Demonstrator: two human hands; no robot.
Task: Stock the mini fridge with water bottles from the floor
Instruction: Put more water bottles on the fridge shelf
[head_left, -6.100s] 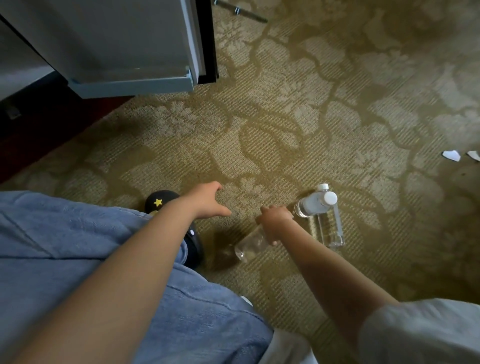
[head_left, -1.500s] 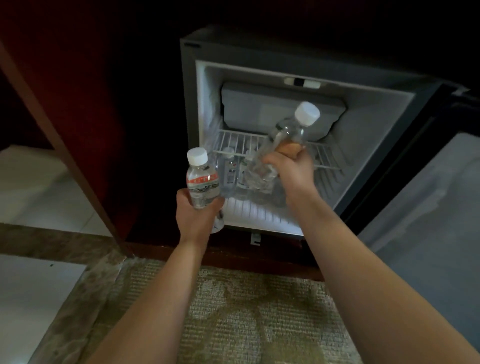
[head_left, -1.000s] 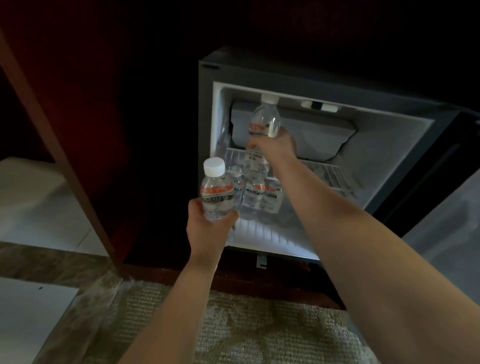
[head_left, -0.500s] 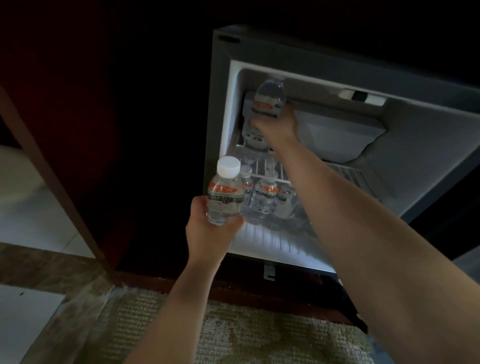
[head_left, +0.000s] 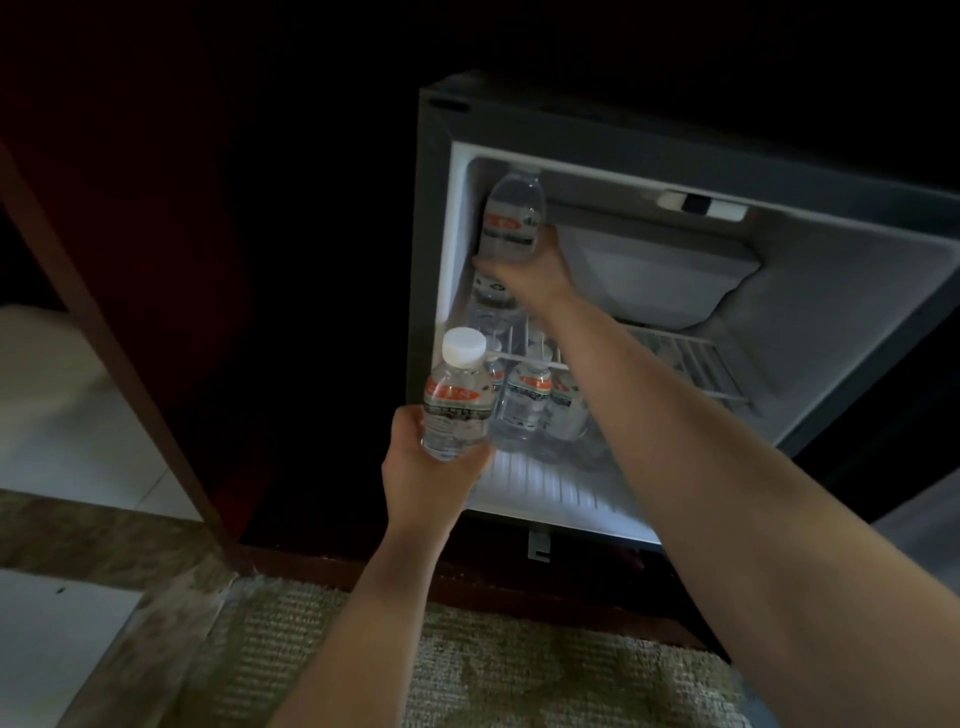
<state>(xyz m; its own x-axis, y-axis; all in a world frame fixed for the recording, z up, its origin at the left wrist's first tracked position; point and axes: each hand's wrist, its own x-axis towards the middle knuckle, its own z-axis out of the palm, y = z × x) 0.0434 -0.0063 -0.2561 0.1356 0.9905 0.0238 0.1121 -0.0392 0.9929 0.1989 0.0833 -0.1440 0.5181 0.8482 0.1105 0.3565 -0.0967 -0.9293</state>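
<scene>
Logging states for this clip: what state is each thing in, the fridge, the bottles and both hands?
mini fridge: open
right hand: grips upper bottle
upper bottle: upright inside, top left, cap hidden
left hand: grips front bottle
front bottle: upright, capped, outside the fridge
stocked bottles: upright under wire shelf

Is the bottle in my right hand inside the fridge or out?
Inside. The right hand grips the bottle upright past the mini fridge frame, upper left, above the wire shelf; its cap is hidden.
</scene>
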